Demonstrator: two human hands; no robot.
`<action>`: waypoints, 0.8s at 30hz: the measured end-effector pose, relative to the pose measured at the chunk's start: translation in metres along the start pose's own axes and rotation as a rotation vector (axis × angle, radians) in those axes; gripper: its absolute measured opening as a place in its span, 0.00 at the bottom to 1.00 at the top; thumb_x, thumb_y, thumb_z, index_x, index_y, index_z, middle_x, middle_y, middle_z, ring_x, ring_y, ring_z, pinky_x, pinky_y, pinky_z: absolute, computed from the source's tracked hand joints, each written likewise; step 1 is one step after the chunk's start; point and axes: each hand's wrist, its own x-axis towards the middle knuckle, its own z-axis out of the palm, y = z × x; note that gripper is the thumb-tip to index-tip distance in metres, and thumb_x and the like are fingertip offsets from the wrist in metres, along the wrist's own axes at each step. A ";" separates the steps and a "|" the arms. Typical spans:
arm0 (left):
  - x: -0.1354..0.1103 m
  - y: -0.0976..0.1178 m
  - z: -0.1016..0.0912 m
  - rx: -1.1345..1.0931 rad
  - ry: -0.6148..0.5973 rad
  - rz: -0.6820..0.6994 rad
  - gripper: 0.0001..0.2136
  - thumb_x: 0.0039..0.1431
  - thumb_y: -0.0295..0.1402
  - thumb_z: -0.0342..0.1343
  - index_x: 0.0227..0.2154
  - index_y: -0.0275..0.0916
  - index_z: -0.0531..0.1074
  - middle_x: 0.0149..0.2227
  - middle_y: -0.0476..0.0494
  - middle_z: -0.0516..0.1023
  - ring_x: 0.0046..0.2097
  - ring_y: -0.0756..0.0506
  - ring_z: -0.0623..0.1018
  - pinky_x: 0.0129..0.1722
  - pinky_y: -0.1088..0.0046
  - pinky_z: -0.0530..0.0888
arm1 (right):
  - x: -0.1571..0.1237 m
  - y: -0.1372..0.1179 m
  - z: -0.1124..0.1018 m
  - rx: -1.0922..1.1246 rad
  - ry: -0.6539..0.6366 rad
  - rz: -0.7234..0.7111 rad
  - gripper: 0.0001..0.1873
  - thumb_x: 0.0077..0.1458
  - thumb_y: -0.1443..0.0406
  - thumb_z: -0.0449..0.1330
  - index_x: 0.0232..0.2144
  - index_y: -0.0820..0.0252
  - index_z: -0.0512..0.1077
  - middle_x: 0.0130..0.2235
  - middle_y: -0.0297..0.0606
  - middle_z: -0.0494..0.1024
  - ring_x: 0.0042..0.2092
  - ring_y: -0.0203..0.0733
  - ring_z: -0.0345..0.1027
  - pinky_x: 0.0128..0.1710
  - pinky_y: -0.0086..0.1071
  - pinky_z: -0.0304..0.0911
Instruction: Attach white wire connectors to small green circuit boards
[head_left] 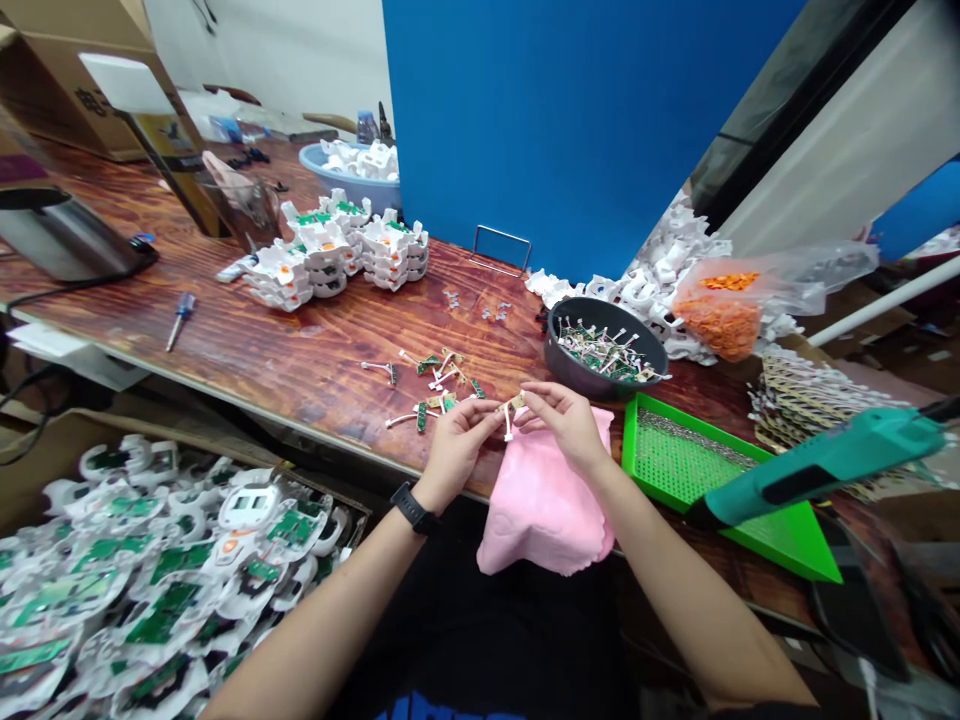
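Fingers of both hands pinch one small circuit piece (white-wired) above the pink cloth at the surface's near edge.

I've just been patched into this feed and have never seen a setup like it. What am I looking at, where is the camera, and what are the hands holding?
There is no machine here: the one picture comes from a camera worn on a person's head, looking down at their own bare hands over a wooden table. The left hand, with a black watch at the wrist, and the right hand pinch a small circuit part between them above a pink cloth. More such parts lie loose on the wood. A dark bowl holds others, a green tray sits to the right, and stacked white housings stand further back.
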 end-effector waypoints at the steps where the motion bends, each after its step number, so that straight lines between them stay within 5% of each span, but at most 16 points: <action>1: 0.000 0.000 0.001 0.016 -0.002 0.002 0.11 0.46 0.35 0.62 0.31 0.34 0.73 0.26 0.48 0.77 0.26 0.52 0.74 0.29 0.76 0.71 | 0.000 -0.001 0.000 0.011 0.000 0.022 0.18 0.44 0.58 0.64 0.36 0.62 0.71 0.27 0.36 0.77 0.25 0.36 0.72 0.25 0.31 0.70; 24: -0.001 0.003 0.005 0.043 0.011 -0.032 0.13 0.44 0.38 0.63 0.31 0.33 0.75 0.27 0.45 0.79 0.29 0.48 0.77 0.35 0.70 0.74 | -0.002 -0.001 -0.001 0.012 0.002 0.023 0.19 0.36 0.59 0.68 0.32 0.62 0.71 0.24 0.34 0.76 0.26 0.38 0.73 0.29 0.33 0.70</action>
